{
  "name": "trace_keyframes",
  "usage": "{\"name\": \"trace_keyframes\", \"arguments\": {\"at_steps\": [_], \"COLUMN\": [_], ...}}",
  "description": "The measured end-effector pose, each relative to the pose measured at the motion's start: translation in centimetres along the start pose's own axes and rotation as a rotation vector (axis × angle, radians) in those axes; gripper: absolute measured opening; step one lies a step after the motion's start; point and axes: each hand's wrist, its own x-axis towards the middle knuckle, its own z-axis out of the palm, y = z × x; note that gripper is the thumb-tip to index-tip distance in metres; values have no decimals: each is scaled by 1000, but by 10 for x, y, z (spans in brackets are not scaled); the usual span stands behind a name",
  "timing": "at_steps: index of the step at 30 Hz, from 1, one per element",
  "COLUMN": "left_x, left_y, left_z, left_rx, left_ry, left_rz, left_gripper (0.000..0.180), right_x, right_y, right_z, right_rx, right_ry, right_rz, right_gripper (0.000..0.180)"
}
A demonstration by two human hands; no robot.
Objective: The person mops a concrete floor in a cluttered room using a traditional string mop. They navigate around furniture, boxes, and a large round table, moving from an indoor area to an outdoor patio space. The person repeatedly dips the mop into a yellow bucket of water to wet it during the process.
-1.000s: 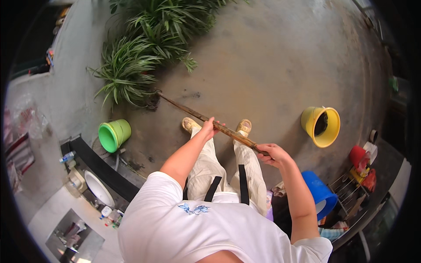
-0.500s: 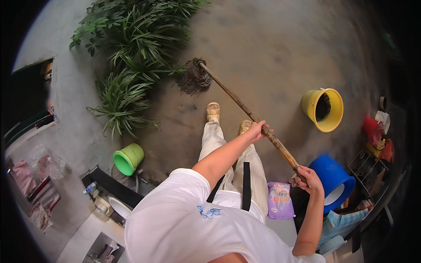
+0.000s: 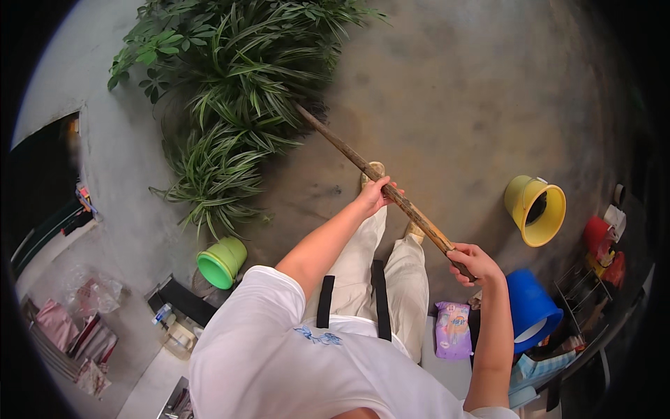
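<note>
A long wooden mop handle (image 3: 342, 145) slants from the leaves at the upper left down to the lower right in front of me. Around its middle my left hand (image 3: 375, 195) is closed, my forearm reaching across my body. My right hand (image 3: 476, 265) grips the handle near its end, the fingers wrapped over it. The mop's far end reaches the edge of the leafy plants (image 3: 244, 91). Leaves cover most of the mop head; only a few dark strands show beside them. My feet in light slippers stand on the floor below the handle.
A yellow bucket (image 3: 516, 202) stands on the damp floor to the right. Nearer me are a blue bucket (image 3: 534, 300) and a purple packet (image 3: 453, 332). A green bucket (image 3: 230, 255) sits at the left, below the plants. A wire rack (image 3: 579, 290) with odds and ends lines the right edge.
The mop has been pushed left into the plants, so its head is now mostly hidden. Both hands have shifted left with the handle, still gripping it. The view has turned somewhat.
</note>
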Motion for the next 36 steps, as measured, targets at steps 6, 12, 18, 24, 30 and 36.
{"name": "trace_keyframes", "arguments": {"at_steps": [6,12,18,24,30,36], "left_x": [-41,-69,-54,-61,-87,-76], "left_y": [-17,-33,-5,-9,-35,-93], "left_z": [-3,8,-19,-18,4,72], "left_rx": [52,-81,-22,35,241,291], "left_ry": [37,36,108,181,241,118], "left_rz": [-52,-83,-16,25,-12,-108], "left_gripper": [18,16,19,21,21,23], "right_x": [-9,-36,-7,-21,-45,-98], "right_y": [32,29,7,11,76,142], "right_z": [15,13,30,44,53,4], "right_rx": [25,45,25,-10,181,220], "right_ry": [-58,-40,-82,-53,-64,22], "right_rz": [67,135,98,10,-24,-152], "right_gripper": [20,33,32,36,44,56]}}
